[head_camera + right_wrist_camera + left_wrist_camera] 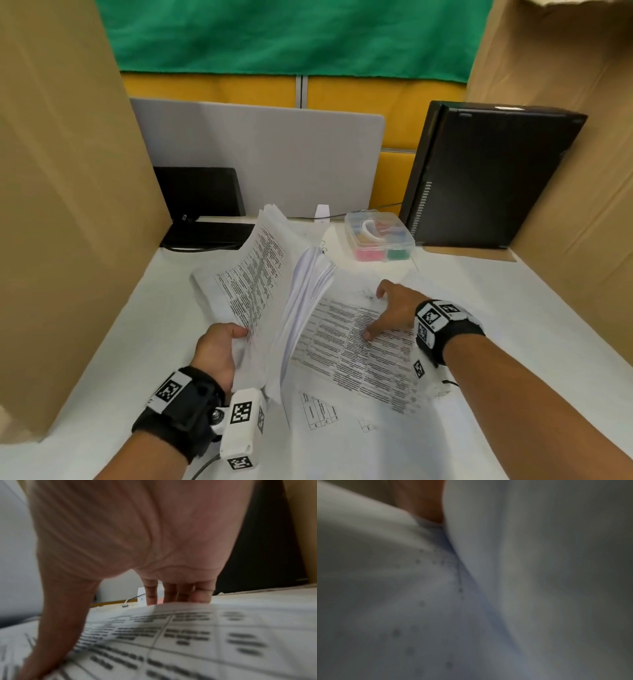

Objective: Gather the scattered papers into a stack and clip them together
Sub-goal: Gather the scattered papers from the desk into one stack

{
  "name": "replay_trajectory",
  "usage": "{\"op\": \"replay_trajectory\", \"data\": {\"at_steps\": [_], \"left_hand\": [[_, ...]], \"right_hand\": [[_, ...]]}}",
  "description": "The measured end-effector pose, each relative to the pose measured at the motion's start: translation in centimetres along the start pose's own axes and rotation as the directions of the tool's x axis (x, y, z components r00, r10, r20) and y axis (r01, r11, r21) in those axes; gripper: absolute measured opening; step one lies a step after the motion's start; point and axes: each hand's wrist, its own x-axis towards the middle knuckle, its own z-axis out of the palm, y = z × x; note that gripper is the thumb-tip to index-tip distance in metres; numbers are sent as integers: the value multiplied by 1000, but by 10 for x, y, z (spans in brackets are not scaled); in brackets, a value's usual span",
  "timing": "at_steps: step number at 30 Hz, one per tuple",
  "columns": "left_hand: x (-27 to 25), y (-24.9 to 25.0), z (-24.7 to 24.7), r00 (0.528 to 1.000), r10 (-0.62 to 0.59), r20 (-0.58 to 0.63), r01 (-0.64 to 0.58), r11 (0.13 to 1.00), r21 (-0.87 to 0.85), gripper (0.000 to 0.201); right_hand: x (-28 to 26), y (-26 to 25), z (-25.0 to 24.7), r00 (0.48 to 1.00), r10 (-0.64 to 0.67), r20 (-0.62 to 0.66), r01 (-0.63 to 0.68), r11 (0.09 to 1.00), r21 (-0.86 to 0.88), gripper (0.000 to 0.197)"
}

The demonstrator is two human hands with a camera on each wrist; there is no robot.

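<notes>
Gripping a fanned bundle of papers (270,291) by its near edge, our left hand (219,353) held it tilted above the table (513,308), while our right hand (394,311) pressed spread fingers on a printed sheet (359,356) lying flat. We judged the pages light, floppy and slippery, best pinched at one corner. No print was readable.

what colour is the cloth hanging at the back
Green; the cloth shows best in the head view.

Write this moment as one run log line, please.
left hand: grips raised paper stack | right hand: fingers spread on printed sheet | clipping: not yet done
</notes>
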Motion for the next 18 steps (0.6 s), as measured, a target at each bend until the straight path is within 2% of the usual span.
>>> {"op": "replay_trajectory", "data": {"at_steps": [2,5,6,9,11,13,15,16,18], "left_hand": [[4,-2,-2,1000,-13,18,13,1000,-8,65],[10,-4,-4,1000,11,2,-11,1000,-26,60],[3,-2,-2,1000,8,-2,-8,1000,-26,60],[-7,1,6,998,26,-55,-29,998,-50,46],[-14,1,12,995,23,-95,-29,997,-65,40],[-19,-1,19,992,35,-120,-41,998,-51,40],[-23,-1,24,992,67,-108,-70,997,-30,27],[-24,-1,25,991,81,-111,-84,996,-24,23],[-23,-2,27,988,95,-119,-96,995,-2,32]], "right_hand": [[6,-1,-1,999,22,25,-21,1000,-19,93],[9,8,-13,998,46,-38,-45,999,27,47],[5,16,-21,995,78,-63,-73,994,77,40],[-10,60,-41,953,293,-78,-271,939,214,46],[-24,98,-41,907,410,-94,-399,910,112,44],[-38,131,-27,880,465,-92,-467,884,2,41],[-51,143,-13,852,511,-112,-509,859,43,46],[-55,141,-4,855,508,-103,-501,861,87,52],[-51,133,11,882,467,-62,-465,884,50,67]]}}
